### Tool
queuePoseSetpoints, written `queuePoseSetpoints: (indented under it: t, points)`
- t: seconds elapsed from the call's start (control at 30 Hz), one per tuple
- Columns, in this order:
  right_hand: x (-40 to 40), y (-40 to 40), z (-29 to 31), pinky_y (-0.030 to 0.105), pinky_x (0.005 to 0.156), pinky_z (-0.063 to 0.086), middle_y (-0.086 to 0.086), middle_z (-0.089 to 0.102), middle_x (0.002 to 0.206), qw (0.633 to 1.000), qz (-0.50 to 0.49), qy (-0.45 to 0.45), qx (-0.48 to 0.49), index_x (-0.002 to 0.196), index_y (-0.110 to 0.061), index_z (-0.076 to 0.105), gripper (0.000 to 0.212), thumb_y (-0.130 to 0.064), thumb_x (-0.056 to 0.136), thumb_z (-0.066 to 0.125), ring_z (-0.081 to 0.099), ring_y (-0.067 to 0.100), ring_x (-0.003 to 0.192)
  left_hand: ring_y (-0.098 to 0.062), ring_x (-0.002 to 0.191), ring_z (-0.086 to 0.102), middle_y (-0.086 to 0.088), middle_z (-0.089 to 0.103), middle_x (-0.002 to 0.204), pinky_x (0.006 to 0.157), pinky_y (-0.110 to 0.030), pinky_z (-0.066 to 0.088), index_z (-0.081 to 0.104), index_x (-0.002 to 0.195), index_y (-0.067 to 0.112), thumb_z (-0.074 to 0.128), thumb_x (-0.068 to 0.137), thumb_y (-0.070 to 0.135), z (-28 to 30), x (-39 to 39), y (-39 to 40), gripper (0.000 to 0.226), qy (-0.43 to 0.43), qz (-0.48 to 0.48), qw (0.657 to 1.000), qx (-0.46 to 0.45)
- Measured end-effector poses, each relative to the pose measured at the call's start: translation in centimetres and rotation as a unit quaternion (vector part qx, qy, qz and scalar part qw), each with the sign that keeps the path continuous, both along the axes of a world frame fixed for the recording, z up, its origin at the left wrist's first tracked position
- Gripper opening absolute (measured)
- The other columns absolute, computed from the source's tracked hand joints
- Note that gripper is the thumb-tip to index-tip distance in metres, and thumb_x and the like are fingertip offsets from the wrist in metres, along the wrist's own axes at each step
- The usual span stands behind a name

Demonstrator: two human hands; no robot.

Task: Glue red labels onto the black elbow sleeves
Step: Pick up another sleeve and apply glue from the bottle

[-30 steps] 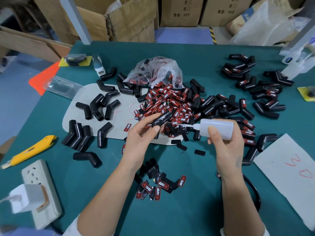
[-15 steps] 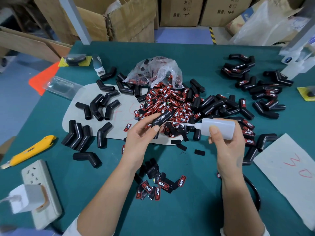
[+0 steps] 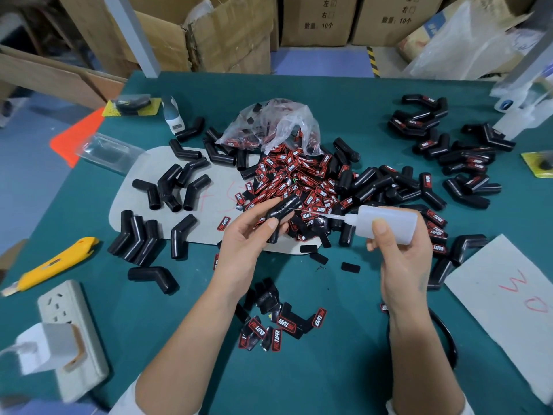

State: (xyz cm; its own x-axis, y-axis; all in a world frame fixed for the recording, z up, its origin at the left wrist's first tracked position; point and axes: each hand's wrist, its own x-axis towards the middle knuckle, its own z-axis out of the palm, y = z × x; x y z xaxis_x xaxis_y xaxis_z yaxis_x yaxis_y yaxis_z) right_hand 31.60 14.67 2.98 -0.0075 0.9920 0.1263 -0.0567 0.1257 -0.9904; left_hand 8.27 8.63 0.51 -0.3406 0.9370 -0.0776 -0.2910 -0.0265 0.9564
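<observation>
My left hand holds a black elbow sleeve above the table, thumb on its bend. My right hand grips a white glue bottle lying sideways, its thin needle tip pointing left and reaching the sleeve's upper arm. Behind them lies a heap of red labels spilling from a clear plastic bag. A few more red labels lie between my forearms. Plain black sleeves sit on a grey card at the left. Labelled sleeves are piled at the right.
A yellow utility knife and a white power strip with a charger lie at the left front. A white sheet with red marks lies at the right. Cardboard boxes stand beyond the table's far edge.
The glue bottle's needle tip has moved left and slightly up, closer to the sleeve in my left hand. The left hand has barely moved.
</observation>
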Motion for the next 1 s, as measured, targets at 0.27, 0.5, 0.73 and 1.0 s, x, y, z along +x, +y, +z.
queuePoseSetpoints:
  t: [0.27,0.5,0.73,1.0]
  points:
    - [0.2,0.6,0.2,0.033,0.08,0.062,0.005,0.074,0.111,0.998,0.006,0.059,-0.032,0.112,-0.036,0.065,0.038,-0.046,0.083,0.088,0.075,0.025,0.081,-0.031,0.124,0.069,-0.012,0.074,0.128,0.102,-0.031,0.055,0.074,0.131,0.024,0.066,0.098,0.016,0.2,0.0,0.1,0.034,-0.016,-0.011,1.0,0.006]
    - [1.1,1.2,-0.9,0.003,0.082,0.037,-0.015,0.06,0.114,0.957,0.0,-0.289,0.025,0.118,-0.045,0.064,0.033,-0.026,0.094,0.078,0.053,-0.014,0.103,-0.02,0.128,0.064,-0.001,0.071,0.133,0.113,-0.036,0.049,0.075,0.128,0.035,0.072,0.097,0.007,-0.2,-0.3,0.2,0.041,0.087,-0.002,0.996,-0.015]
    - [1.9,1.8,-1.7,0.039,0.074,0.05,-0.011,0.061,0.118,0.906,-0.02,-0.422,-0.004,0.118,-0.031,0.052,0.028,-0.029,0.098,0.071,0.059,0.012,0.09,-0.01,0.118,0.067,0.01,0.074,0.122,0.098,-0.016,0.049,0.074,0.121,0.039,0.073,0.095,0.003,0.0,-0.1,0.2,0.045,0.122,0.008,0.993,0.0]
    - [1.8,1.8,-1.9,0.034,0.072,0.045,-0.003,0.056,0.114,0.933,-0.029,-0.358,-0.019,0.113,-0.031,0.041,0.034,-0.02,0.098,0.07,0.059,0.021,0.097,-0.017,0.109,0.07,0.0,0.076,0.114,0.096,-0.022,0.051,0.073,0.113,0.022,0.075,0.091,-0.003,0.2,0.1,0.0,0.033,0.115,0.006,0.993,0.019]
